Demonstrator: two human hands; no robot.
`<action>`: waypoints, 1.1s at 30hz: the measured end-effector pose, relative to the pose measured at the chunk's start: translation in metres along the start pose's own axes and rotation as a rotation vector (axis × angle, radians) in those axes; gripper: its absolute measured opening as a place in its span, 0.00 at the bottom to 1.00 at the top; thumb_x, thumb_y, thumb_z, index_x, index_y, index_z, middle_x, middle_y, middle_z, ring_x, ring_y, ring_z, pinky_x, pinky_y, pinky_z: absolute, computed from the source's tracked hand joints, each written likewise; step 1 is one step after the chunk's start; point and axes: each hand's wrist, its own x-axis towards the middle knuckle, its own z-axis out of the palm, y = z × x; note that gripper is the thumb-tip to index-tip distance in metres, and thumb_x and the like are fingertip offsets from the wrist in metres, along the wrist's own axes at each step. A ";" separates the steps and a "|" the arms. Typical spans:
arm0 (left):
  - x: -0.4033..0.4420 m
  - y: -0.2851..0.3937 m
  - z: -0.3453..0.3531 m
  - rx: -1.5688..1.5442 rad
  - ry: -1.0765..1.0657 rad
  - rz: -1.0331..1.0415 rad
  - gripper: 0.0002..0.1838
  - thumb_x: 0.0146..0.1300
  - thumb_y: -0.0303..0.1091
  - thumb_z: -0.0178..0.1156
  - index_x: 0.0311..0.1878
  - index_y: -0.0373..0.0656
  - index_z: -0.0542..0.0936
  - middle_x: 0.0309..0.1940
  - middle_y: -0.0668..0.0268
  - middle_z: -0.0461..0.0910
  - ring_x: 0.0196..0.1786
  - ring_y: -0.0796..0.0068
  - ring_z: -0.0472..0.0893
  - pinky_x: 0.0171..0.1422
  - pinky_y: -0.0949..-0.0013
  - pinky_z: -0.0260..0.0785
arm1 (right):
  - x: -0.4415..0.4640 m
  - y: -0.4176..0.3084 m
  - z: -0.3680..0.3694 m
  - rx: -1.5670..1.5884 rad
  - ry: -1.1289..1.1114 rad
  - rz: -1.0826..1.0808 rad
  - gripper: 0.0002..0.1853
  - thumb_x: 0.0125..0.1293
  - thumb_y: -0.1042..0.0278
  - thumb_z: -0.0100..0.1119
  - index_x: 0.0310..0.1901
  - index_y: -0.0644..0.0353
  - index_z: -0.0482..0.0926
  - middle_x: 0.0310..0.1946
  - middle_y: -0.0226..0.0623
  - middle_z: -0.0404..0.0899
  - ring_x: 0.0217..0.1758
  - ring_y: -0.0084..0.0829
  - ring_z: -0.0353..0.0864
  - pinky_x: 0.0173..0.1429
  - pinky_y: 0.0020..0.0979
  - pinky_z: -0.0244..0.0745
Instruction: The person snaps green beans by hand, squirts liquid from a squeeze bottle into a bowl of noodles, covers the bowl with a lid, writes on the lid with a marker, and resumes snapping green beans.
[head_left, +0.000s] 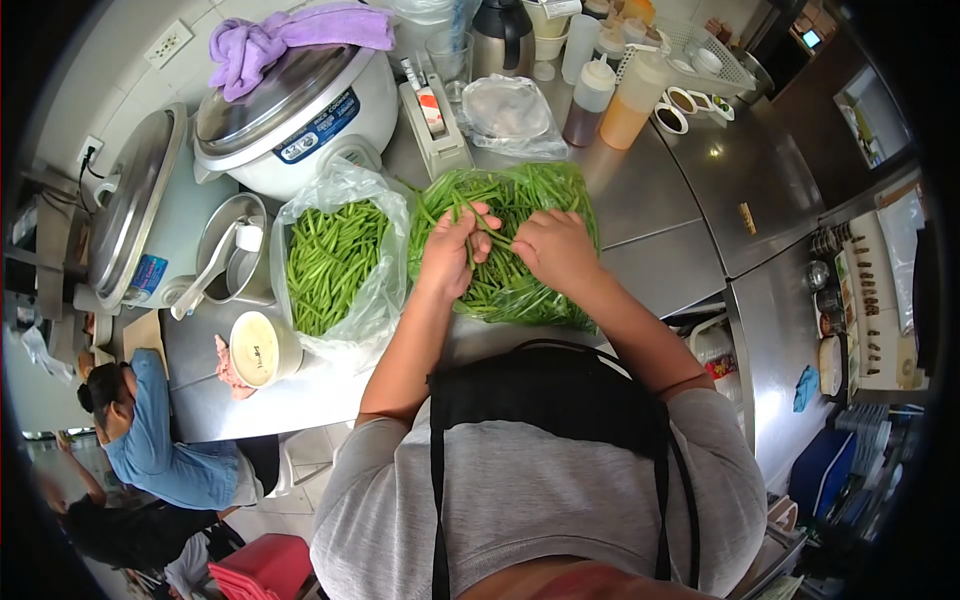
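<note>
Over a clear plastic bag of long green beans (540,290), my left hand (458,248) has its fingers curled round a few bean stalks. Just to its right, my right hand (555,250) is closed, pinching the other end of a green bean. Left of my left hand stands an open plastic bag (380,325) filled with short cut bean pieces (335,265). The fingertips of my right hand are partly hidden by its own back.
Two large cookers (300,125) and a metal pot with a ladle (235,245) stand at the left, near a white tub (265,349). Sauce bottles (635,100) and a tape dispenser (437,130) are behind the bags. A person (165,450) sits at lower left.
</note>
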 end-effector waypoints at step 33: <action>-0.011 0.010 -0.013 0.378 0.145 0.129 0.10 0.62 0.39 0.46 0.30 0.44 0.69 0.15 0.73 0.64 0.18 0.83 0.62 0.23 0.80 0.54 | 0.027 0.038 -0.017 -0.085 -0.315 0.171 0.10 0.53 0.61 0.53 0.27 0.57 0.77 0.30 0.39 0.73 0.36 0.38 0.73 0.42 0.38 0.67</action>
